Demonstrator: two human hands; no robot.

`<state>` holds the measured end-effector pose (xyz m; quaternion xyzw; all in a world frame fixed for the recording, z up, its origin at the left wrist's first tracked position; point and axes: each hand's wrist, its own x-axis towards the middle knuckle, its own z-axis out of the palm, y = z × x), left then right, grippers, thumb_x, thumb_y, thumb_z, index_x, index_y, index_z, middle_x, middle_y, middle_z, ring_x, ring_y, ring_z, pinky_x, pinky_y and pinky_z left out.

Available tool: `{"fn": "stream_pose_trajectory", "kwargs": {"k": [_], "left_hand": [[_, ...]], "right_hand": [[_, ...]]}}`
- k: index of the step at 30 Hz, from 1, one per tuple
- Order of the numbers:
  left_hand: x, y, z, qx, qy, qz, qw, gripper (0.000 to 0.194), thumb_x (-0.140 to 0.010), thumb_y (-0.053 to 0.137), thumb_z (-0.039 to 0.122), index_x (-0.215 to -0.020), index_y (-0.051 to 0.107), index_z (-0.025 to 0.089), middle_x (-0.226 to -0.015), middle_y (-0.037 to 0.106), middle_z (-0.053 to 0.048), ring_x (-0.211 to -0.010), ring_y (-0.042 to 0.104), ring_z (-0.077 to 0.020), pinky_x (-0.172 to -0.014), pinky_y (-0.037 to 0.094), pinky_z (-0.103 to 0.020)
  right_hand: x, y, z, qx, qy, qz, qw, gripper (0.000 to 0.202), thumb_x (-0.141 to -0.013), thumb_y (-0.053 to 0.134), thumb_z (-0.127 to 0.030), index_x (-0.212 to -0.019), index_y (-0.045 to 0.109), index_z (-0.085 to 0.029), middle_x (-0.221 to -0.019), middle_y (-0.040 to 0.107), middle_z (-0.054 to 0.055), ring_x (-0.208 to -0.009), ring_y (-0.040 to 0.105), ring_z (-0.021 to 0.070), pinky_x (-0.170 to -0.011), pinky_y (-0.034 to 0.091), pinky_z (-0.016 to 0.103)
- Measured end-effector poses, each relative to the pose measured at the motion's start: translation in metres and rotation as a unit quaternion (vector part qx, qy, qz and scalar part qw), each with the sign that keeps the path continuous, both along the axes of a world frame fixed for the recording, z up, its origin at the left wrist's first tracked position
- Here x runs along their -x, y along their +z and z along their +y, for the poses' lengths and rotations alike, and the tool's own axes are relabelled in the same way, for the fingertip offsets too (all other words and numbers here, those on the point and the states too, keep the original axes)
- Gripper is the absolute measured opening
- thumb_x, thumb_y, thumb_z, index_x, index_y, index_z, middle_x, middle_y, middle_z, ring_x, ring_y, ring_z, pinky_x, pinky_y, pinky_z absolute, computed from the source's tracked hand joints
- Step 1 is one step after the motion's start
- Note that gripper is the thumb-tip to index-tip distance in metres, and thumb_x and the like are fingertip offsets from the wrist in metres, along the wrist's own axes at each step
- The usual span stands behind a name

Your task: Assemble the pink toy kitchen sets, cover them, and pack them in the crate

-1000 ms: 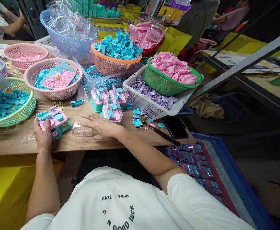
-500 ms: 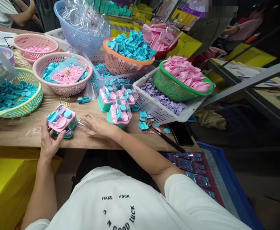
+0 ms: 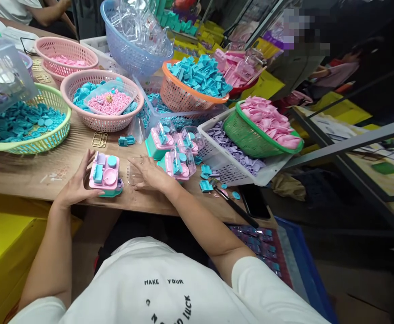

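My left hand (image 3: 72,188) grips a small pink-and-teal toy box (image 3: 110,177) by its left side, thumb along the front edge. On the box's pink top are a blue piece, a lilac piece, a round blue disc and a pink dish. My right hand (image 3: 152,173) has its fingers over a clear plastic cover (image 3: 131,174) just right of the box. Its fingertips partly hide the cover. Beyond that hand stands a group of similar toy boxes (image 3: 176,164) with clear covers on. A blue plastic piece (image 3: 126,141) and a gold-coloured frame (image 3: 99,139) lie behind the held box.
Baskets of parts line the back: a yellow-green one (image 3: 48,143), a pink one (image 3: 82,118), an orange one (image 3: 173,96) and a green one (image 3: 237,128). A black-handled tool (image 3: 239,209) and a phone (image 3: 255,201) lie at right. Other people sit beyond.
The toy box now sits level on the table, turned and shifted right with my left hand. My right hand stays at the clear cover. The camera view has shifted slightly.
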<state>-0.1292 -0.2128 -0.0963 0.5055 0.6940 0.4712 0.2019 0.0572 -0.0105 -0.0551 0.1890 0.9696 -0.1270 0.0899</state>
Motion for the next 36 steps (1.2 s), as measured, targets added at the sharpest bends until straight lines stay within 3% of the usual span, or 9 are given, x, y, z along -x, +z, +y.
{"fn": "stream_pose_trajectory", "kwargs": {"k": [3, 6, 9, 12, 17, 22, 32, 36], "left_hand": [[-0.011, -0.001, 0.003, 0.046, 0.023, -0.011, 0.999, 0.124, -0.064, 0.081, 0.067, -0.161, 0.019, 0.021, -0.160, 0.038, -0.018, -0.145, 0.042, -0.0385, -0.119, 0.038, -0.052], [-0.031, -0.008, 0.011, 0.031, 0.053, -0.023, 0.998, 0.122, -0.063, 0.084, 0.061, -0.159, 0.020, 0.021, -0.160, 0.035, -0.017, -0.146, 0.039, -0.0364, -0.121, 0.035, -0.049], [-0.058, -0.017, 0.028, -0.019, 0.076, -0.012, 0.997, 0.119, -0.060, 0.087, 0.057, -0.155, 0.026, 0.020, -0.153, 0.038, -0.017, -0.144, 0.039, -0.0354, -0.119, 0.037, -0.050], [-0.086, -0.024, 0.050, -0.050, 0.106, 0.017, 0.993, 0.114, -0.056, 0.089, 0.055, -0.148, 0.032, 0.018, -0.138, 0.048, -0.016, -0.132, 0.047, -0.0371, -0.110, 0.043, -0.053], [-0.115, -0.033, 0.073, -0.085, 0.169, 0.062, 0.980, 0.112, -0.055, 0.089, 0.052, -0.145, 0.033, 0.015, -0.130, 0.051, -0.018, -0.119, 0.052, -0.0385, -0.101, 0.045, -0.055], [-0.119, -0.038, 0.074, -0.089, 0.175, 0.077, 0.978, 0.118, -0.053, 0.089, 0.052, -0.147, 0.028, 0.015, -0.130, 0.051, -0.019, -0.120, 0.052, -0.0391, -0.101, 0.045, -0.054], [-0.121, -0.037, 0.072, -0.082, 0.166, 0.070, 0.980, 0.116, -0.053, 0.089, 0.049, -0.147, 0.028, 0.017, -0.135, 0.051, -0.019, -0.122, 0.052, -0.0395, -0.101, 0.044, -0.052], [-0.121, -0.035, 0.070, -0.068, 0.156, 0.059, 0.984, 0.115, -0.055, 0.088, 0.048, -0.148, 0.028, 0.017, -0.137, 0.050, -0.019, -0.121, 0.052, -0.0399, -0.100, 0.045, -0.053]], "right_hand": [[-0.010, 0.014, 0.007, 0.007, -0.007, 0.025, 1.000, 0.102, -0.070, 0.089, -0.037, -0.157, 0.036, -0.022, -0.135, 0.046, 0.018, -0.127, 0.048, 0.0350, -0.109, 0.044, 0.051], [-0.032, 0.048, 0.008, 0.003, 0.000, 0.125, 0.992, 0.108, -0.069, 0.088, -0.041, -0.159, 0.030, -0.028, -0.131, 0.042, 0.013, -0.125, 0.046, 0.0341, -0.110, 0.042, 0.057], [-0.047, 0.085, 0.000, 0.019, 0.058, 0.211, 0.976, 0.112, -0.072, 0.084, -0.044, -0.161, 0.017, -0.033, -0.136, 0.035, 0.011, -0.131, 0.041, 0.0334, -0.116, 0.036, 0.060], [-0.043, 0.102, -0.013, 0.039, 0.126, 0.203, 0.970, 0.105, -0.077, 0.080, -0.039, -0.161, 0.018, -0.033, -0.142, 0.031, 0.012, -0.137, 0.035, 0.0337, -0.118, 0.033, 0.059], [-0.029, 0.086, -0.020, 0.016, 0.169, 0.142, 0.975, 0.096, -0.080, 0.072, -0.021, -0.160, 0.021, -0.032, -0.148, 0.030, 0.015, -0.145, 0.025, 0.0357, -0.119, 0.023, 0.067], [-0.031, 0.077, -0.011, 0.025, 0.181, 0.111, 0.977, 0.098, -0.079, 0.069, -0.015, -0.161, 0.019, -0.032, -0.150, 0.029, 0.016, -0.146, 0.024, 0.0355, -0.119, 0.022, 0.067], [-0.030, 0.062, 0.013, 0.076, 0.239, 0.131, 0.959, 0.095, -0.082, 0.075, -0.048, -0.160, 0.024, -0.029, -0.144, 0.034, 0.015, -0.142, 0.030, 0.0348, -0.119, 0.030, 0.063], [-0.028, 0.063, 0.013, 0.064, 0.237, 0.117, 0.962, 0.095, -0.083, 0.073, -0.051, -0.160, 0.024, -0.029, -0.143, 0.036, 0.015, -0.140, 0.032, 0.0351, -0.118, 0.031, 0.065]]}}
